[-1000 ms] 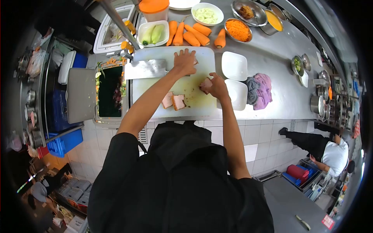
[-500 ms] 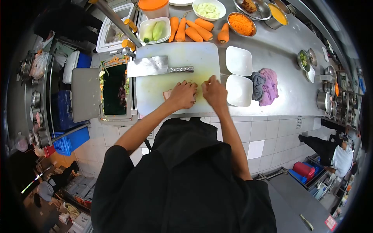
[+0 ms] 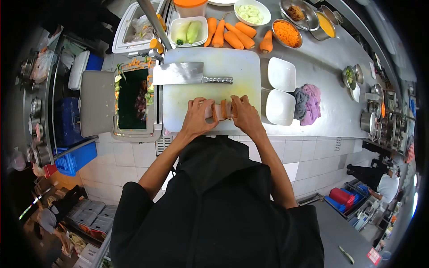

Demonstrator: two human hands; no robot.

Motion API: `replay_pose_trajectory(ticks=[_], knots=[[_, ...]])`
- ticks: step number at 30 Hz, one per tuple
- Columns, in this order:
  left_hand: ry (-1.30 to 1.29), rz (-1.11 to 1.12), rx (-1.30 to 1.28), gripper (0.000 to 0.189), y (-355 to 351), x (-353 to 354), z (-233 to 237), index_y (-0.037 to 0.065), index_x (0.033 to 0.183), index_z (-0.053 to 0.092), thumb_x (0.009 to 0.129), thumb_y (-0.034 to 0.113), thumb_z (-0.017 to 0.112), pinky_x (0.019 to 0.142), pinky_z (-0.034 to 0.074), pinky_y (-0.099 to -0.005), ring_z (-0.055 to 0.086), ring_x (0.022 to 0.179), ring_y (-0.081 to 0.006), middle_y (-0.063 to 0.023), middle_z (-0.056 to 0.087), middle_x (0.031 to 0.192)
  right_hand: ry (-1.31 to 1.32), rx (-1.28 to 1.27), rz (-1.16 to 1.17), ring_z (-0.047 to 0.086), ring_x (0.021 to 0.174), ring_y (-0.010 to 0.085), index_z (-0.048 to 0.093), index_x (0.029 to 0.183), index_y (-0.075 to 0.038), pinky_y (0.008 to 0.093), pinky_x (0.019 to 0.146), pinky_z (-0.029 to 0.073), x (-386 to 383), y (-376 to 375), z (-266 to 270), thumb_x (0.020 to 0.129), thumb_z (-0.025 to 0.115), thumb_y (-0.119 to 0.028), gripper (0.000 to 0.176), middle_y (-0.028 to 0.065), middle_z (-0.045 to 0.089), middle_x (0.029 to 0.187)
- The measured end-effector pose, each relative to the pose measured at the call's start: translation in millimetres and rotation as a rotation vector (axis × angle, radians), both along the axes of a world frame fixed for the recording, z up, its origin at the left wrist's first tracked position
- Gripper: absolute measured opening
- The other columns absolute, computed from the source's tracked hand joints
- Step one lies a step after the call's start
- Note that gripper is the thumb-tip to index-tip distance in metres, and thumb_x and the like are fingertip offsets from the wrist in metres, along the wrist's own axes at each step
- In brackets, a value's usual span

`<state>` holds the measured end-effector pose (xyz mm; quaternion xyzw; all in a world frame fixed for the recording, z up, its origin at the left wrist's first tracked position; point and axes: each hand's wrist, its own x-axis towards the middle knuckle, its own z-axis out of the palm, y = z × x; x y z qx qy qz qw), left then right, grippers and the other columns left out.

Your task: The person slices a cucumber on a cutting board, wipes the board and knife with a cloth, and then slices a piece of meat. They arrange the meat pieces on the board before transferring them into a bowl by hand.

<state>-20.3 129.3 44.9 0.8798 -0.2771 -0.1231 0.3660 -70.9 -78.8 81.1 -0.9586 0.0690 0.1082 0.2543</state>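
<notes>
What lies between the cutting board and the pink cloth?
Beside the cutting board, two white dishes, then a grey cloth touching the pink cloth; the head view shows this.

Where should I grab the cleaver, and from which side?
I'd grip its metal handle, coming from the right: the handle points that way above the cutting board, while the broad blade lies flat, jutting past the board's left edge.

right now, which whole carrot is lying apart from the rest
The carrot farthest right, beside the grated carrot. It lies on its own, while the other carrots are grouped together to its left.
</notes>
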Motion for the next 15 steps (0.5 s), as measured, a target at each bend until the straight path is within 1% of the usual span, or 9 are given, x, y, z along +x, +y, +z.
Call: replay_pose_trajectory(ticks=[2,5,6,8,9,11,12,14,15], knots=[[-0.064,0.033,-0.114,0.067,-5,2,7,0.010,0.124,0.060,0.062,0.019,0.085,0.096,0.047,-0.0455,0.047,0.117,-0.0379,-0.0152,0.050,0.126,-0.062,-0.022,0.077,0.065,0.088,0.0448,0.050,0.122,-0.004,0.0486,0.074,0.056,5,9,17,0.067,0.074,0.001,0.060,0.0233,0.051,0.110],[-0.004,0.020,-0.197,0.064,-13,8,16,0.009,0.122,0.060,0.063,0.013,0.084,0.096,0.047,-0.0435,0.049,0.114,-0.0361,-0.0137,0.051,0.126,0.051,-0.077,-0.007,0.065,0.088,0.0441,0.052,0.120,-0.004,0.0484,0.074,0.056,13,16,20,0.066,0.077,-0.002,0.059,0.0224,0.052,0.114],[-0.006,0.016,-0.202,0.064,-16,9,18,0.009,0.122,0.060,0.063,0.013,0.084,0.096,0.047,-0.0435,0.049,0.114,-0.0361,-0.0137,0.051,0.126,0.050,-0.081,-0.011,0.065,0.088,0.0441,0.052,0.120,-0.004,0.0484,0.074,0.056,12,13,16,0.066,0.077,-0.002,0.059,0.0224,0.052,0.114],[0.015,0.017,-0.195,0.062,-20,7,21,0.009,0.122,0.060,0.064,0.006,0.083,0.097,0.047,-0.0427,0.051,0.115,-0.0363,-0.0150,0.050,0.126,-0.005,0.018,0.042,0.064,0.096,0.0422,0.051,0.126,-0.007,0.0488,0.078,0.056,5,3,3,0.064,0.083,-0.009,0.070,0.0188,0.055,0.121],[0.018,0.015,-0.195,0.062,-22,5,21,0.009,0.122,0.060,0.064,0.006,0.083,0.097,0.047,-0.0427,0.051,0.115,-0.0363,-0.0150,0.050,0.126,-0.002,0.018,0.040,0.064,0.096,0.0422,0.051,0.126,-0.007,0.0488,0.078,0.056,3,1,0,0.064,0.083,-0.009,0.070,0.0188,0.055,0.121],[0.137,0.004,-0.248,0.059,-27,4,19,0.009,0.122,0.060,0.068,0.005,0.083,0.098,0.049,-0.0424,0.055,0.117,-0.0332,-0.0144,0.050,0.126,-0.040,0.120,0.028,0.065,0.097,0.0369,0.054,0.124,-0.004,0.0439,0.076,0.056,1,-6,-7,0.061,0.085,-0.010,0.070,0.0163,0.059,0.115],[0.136,-0.001,-0.251,0.059,-28,4,19,0.009,0.122,0.060,0.068,0.005,0.083,0.098,0.049,-0.0424,0.055,0.117,-0.0332,-0.0144,0.050,0.126,-0.042,0.117,0.024,0.065,0.097,0.0369,0.054,0.124,-0.004,0.0439,0.076,0.056,0,-10,-10,0.061,0.085,-0.010,0.070,0.0163,0.059,0.115],[0.419,0.102,-0.451,0.056,-30,2,17,0.009,0.123,0.060,0.072,0.007,0.084,0.095,0.053,-0.0410,0.060,0.115,-0.0274,-0.0129,0.049,0.128,-0.148,0.282,-0.028,0.065,0.093,0.0339,0.056,0.120,-0.002,0.0393,0.075,0.055,-7,-16,-15,0.062,0.086,-0.012,0.066,0.0165,0.062,0.109],[0.419,0.098,-0.451,0.056,-32,1,13,0.009,0.123,0.060,0.072,0.007,0.084,0.095,0.053,-0.0410,0.060,0.115,-0.0274,-0.0129,0.049,0.128,-0.149,0.280,-0.032,0.065,0.093,0.0339,0.056,0.120,-0.002,0.0393,0.075,0.055,-8,-16,-11,0.062,0.086,-0.012,0.066,0.0165,0.062,0.109]])
